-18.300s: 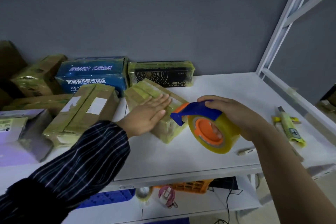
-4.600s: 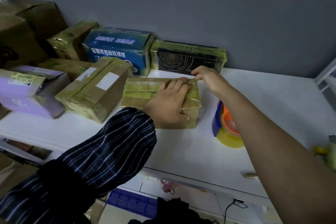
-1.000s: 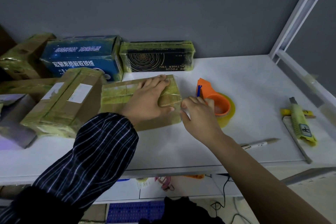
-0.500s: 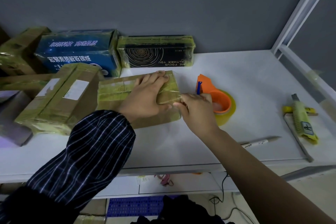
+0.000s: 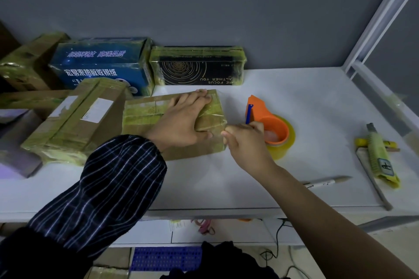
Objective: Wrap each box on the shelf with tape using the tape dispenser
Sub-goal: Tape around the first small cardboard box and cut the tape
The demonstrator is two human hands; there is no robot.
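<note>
Left hand (image 5: 181, 120) pressing box (image 5: 145, 113), right hand (image 5: 247, 142) at corner

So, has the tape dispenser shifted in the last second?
No. The tape dispenser lies where it did a second ago, with the same gap to the black box behind it and to the pen in front.

Glossy taped cardboard box (image 5: 145, 118), orange plastic dispenser (image 5: 269, 124)
</note>
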